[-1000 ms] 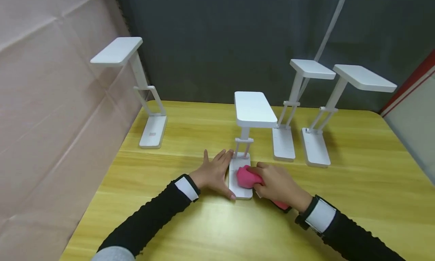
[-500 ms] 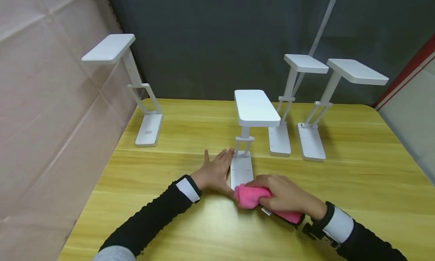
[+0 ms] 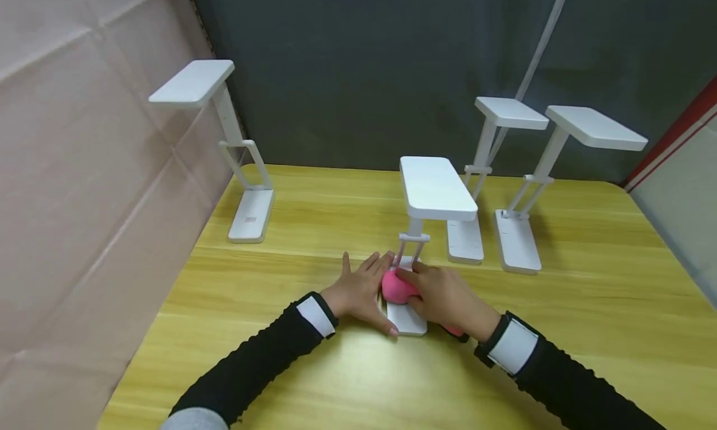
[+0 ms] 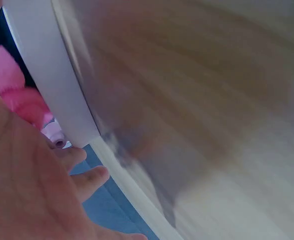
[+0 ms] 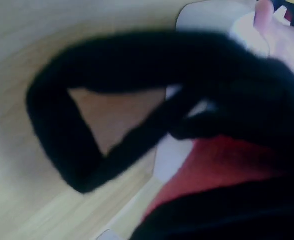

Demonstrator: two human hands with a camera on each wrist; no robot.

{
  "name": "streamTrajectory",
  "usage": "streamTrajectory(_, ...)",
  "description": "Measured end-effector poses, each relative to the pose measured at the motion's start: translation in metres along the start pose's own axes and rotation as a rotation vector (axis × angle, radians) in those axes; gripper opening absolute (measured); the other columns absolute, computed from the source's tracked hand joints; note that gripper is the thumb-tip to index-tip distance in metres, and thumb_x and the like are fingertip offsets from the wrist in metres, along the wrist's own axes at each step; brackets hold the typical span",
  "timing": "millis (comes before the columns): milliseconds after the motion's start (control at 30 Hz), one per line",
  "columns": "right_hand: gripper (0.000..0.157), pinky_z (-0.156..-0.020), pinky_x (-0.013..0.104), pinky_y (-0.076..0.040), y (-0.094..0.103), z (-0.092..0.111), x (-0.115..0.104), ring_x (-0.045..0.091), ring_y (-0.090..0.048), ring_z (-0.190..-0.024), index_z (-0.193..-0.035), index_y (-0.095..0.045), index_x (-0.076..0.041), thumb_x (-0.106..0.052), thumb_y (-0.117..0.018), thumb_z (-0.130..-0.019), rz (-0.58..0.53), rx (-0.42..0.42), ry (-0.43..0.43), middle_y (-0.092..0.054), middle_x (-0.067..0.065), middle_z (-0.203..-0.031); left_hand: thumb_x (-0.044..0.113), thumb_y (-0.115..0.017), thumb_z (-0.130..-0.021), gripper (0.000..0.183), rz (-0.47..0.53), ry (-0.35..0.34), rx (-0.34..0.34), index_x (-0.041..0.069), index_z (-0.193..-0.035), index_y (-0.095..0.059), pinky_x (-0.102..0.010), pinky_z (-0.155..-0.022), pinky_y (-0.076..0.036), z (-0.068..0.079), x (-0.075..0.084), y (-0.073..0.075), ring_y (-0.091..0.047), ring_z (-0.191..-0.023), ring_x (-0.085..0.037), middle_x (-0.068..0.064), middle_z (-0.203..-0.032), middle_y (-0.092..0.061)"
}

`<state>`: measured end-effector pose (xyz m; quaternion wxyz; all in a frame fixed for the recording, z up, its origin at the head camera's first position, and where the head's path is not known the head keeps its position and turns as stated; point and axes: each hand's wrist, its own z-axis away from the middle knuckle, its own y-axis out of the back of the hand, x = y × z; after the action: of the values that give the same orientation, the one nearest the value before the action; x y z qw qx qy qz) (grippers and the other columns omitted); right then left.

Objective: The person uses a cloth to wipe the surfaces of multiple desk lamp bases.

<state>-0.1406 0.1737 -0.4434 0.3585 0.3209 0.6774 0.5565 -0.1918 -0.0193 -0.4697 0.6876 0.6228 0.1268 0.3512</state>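
My right hand [image 3: 448, 299] grips a bunched pink cloth [image 3: 398, 287] and presses it onto the white base [image 3: 407, 321] of the nearest desk lamp [image 3: 437, 187], close to its two thin struts. More of the cloth [image 5: 222, 162], with a black edge and a blurred black loop [image 5: 51, 120], hangs below that hand in the right wrist view. My left hand [image 3: 361, 293] lies spread along the base's left side, fingers straight, thumb at the front corner. In the left wrist view its palm [image 4: 31, 180] faces the base's side [image 4: 51, 65], with pink cloth [image 4: 16, 80] behind.
A similar white lamp [image 3: 193, 84] stands at the back left. Two more, one lamp [image 3: 512, 112] partly behind the nearest one and another lamp [image 3: 596, 128], stand at the right. A pale sheet [image 3: 101, 200] borders the wooden table [image 3: 313, 206] on the left; a dark panel [image 3: 336, 75] stands behind.
The cloth in my right hand went from mid-base to the front edge, then back up near the struts. The nearest lamp and my left hand have shifted slightly right and towards me.
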Motion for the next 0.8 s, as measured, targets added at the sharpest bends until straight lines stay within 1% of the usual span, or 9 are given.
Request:
streamTrajectory(133,0.041,-0.043,0.021,-0.034,0.005,0.009,-0.006,0.007,-0.039,-0.052,-0.115,-0.059,-0.014,-0.025,-0.063,-0.076,-0.056,-0.085,0.010,-0.058,0.004,-0.095,0.082,-0.060,-0.050,0.133,-0.008,-0.005,0.006,0.011,-0.142,0.004,-0.072,-0.094,0.000,0.001,0.002,0.002,-0.005,-0.136,-0.023,-0.002,-0.150,-0.003)
streamTrajectory(233,0.038,-0.045,0.022,-0.036,0.009,0.016,-0.010,0.007,-0.040,-0.054,-0.113,-0.061,-0.016,-0.023,-0.060,-0.076,-0.116,-0.150,0.011,-0.057,0.000,-0.092,0.082,-0.061,-0.048,0.136,-0.026,-0.003,0.007,0.010,-0.142,0.005,-0.072,-0.095,-0.002,0.000,0.004,0.003,-0.006,-0.136,-0.023,-0.003,-0.150,-0.004)
streamTrajectory(400,0.038,-0.054,0.025,-0.039,0.019,0.026,-0.010,0.008,-0.044,-0.062,-0.111,-0.062,-0.021,-0.016,-0.058,-0.073,-0.264,-0.254,0.007,-0.052,-0.009,-0.083,0.080,-0.064,-0.046,0.138,-0.057,0.010,0.007,0.010,-0.142,0.005,-0.071,-0.096,-0.003,0.000,0.004,0.002,-0.006,-0.136,-0.022,-0.003,-0.150,-0.005)
streamTrajectory(500,0.038,-0.063,0.028,-0.042,0.025,0.033,-0.004,0.006,-0.048,-0.072,-0.111,-0.061,-0.026,-0.016,-0.057,-0.074,-0.379,-0.348,0.025,-0.054,-0.015,-0.090,0.082,-0.063,-0.046,0.138,-0.067,0.014,0.004,0.010,-0.142,0.005,-0.070,-0.096,-0.002,0.000,0.004,0.001,-0.005,-0.136,-0.022,-0.003,-0.150,-0.005)
streamTrajectory(567,0.039,-0.066,0.028,-0.044,0.029,0.034,0.003,0.006,-0.050,-0.076,-0.112,-0.060,-0.028,-0.016,-0.057,-0.075,-0.440,-0.368,0.047,-0.056,-0.015,-0.095,0.082,-0.062,-0.047,0.138,-0.061,0.011,-0.001,0.010,-0.142,0.006,-0.070,-0.096,-0.001,0.000,0.003,0.002,-0.004,-0.136,-0.022,-0.003,-0.150,-0.004)
streamTrajectory(633,0.042,-0.065,0.027,-0.044,0.033,0.034,0.010,0.005,-0.050,-0.077,-0.114,-0.058,-0.028,-0.015,-0.057,-0.075,-0.432,-0.317,0.059,-0.055,-0.015,-0.098,0.083,-0.061,-0.047,0.138,-0.051,0.007,0.005,0.010,-0.142,0.006,-0.070,-0.096,0.000,0.000,0.003,0.003,-0.004,-0.136,-0.022,-0.004,-0.150,-0.004)
streamTrajectory(667,0.044,-0.063,0.026,-0.044,0.033,0.033,0.015,0.006,-0.050,-0.075,-0.115,-0.058,-0.027,-0.014,-0.056,-0.073,-0.392,-0.260,0.065,-0.054,-0.014,-0.096,0.083,-0.061,-0.047,0.137,-0.043,0.005,0.010,0.010,-0.142,0.006,-0.070,-0.096,0.000,0.001,0.003,0.003,-0.004,-0.136,-0.022,-0.004,-0.150,-0.004)
streamTrajectory(733,0.044,-0.056,0.025,-0.042,0.031,0.030,0.022,0.006,-0.047,-0.068,-0.116,-0.058,-0.023,-0.013,-0.056,-0.073,-0.271,-0.125,0.044,-0.052,-0.012,-0.089,0.082,-0.062,-0.048,0.136,-0.028,-0.002,0.021,0.010,-0.142,0.004,-0.071,-0.096,0.000,0.001,0.003,0.002,-0.005,-0.136,-0.023,-0.004,-0.150,-0.006)
streamTrajectory(800,0.044,-0.052,0.024,-0.039,0.024,0.027,0.027,0.006,-0.043,-0.064,-0.115,-0.059,-0.020,-0.014,-0.056,-0.072,-0.127,-0.018,0.002,-0.050,-0.010,-0.085,0.082,-0.061,-0.048,0.135,-0.024,-0.008,0.025,0.010,-0.143,0.003,-0.071,-0.095,-0.001,0.003,0.004,0.000,-0.005,-0.136,-0.023,-0.004,-0.150,-0.007)
